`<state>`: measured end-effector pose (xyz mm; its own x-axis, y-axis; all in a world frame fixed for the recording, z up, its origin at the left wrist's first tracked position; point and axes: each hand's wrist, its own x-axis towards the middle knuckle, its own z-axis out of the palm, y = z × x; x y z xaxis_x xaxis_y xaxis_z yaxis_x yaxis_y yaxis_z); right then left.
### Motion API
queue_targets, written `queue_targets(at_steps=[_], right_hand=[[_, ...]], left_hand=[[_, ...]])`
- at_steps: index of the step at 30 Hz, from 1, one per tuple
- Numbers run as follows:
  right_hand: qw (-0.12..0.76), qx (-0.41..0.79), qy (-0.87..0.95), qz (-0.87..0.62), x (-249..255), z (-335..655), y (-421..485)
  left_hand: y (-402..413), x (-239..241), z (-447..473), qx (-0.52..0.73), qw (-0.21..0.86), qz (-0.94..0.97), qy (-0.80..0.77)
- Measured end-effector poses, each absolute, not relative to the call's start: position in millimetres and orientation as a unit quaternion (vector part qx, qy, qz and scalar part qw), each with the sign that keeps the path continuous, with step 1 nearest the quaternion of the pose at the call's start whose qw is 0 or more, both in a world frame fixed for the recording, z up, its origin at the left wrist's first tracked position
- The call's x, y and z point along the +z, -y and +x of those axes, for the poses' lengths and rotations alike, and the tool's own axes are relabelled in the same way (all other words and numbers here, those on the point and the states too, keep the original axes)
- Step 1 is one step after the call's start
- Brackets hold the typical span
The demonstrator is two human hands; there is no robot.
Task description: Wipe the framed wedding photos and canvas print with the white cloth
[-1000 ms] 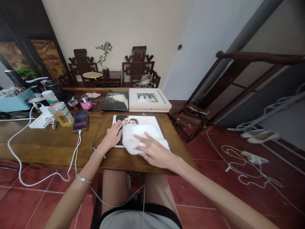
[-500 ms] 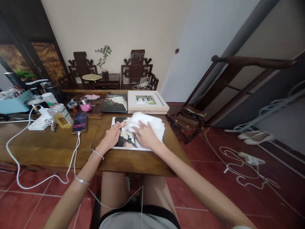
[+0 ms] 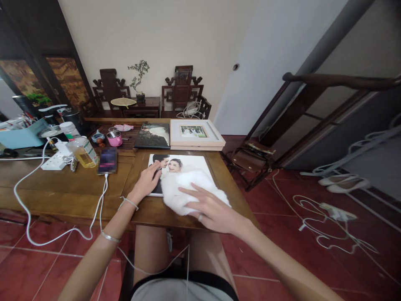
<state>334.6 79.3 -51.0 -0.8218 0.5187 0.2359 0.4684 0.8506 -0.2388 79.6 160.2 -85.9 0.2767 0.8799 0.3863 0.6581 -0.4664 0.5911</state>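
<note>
A glossy wedding photo panel [image 3: 199,165] with white borders lies flat near the table's front edge. My left hand [image 3: 147,179] rests on its left side, fingers stretched out over the picture and holding nothing. A fluffy white cloth [image 3: 175,194] is bunched over the panel's lower part and hangs past its near edge. From above, my right hand [image 3: 213,209] grips and presses this cloth, its fingers somewhat apart on top. The cloth hides the lower half of the picture.
Behind the panel lie a dark photo panel [image 3: 153,136] and stacked pale frames [image 3: 216,138]. To the left are a phone [image 3: 107,161] on a white cable, a pump bottle [image 3: 83,151], a power strip [image 3: 56,162] and a pink cup [image 3: 115,139]. A wooden chair [image 3: 266,121] stands right.
My right hand has drawn the white cloth toward me and slightly right, from the panel's upper right to its near edge. More of the picture's top shows. My left hand stays on the panel.
</note>
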Motion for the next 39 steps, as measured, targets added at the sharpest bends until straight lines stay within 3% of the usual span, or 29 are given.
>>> queue_targets(at_steps=[9,19,32,39], right_hand=[[0.205,0.074,0.858,-0.465,-62,361,-147],[0.213,0.183,0.874,-0.397,-36,231,-231],[0.225,0.111,0.849,-0.465,-61,361,-220],[0.210,0.067,0.889,-0.401,-72,386,-140]], left_hand=[[-160,-91,79,0.292,0.136,0.805,-0.499],[-162,-89,77,0.299,0.116,0.815,-0.483],[-160,-89,78,0.300,0.134,0.801,-0.500],[-162,-89,78,0.295,0.131,0.803,-0.501]])
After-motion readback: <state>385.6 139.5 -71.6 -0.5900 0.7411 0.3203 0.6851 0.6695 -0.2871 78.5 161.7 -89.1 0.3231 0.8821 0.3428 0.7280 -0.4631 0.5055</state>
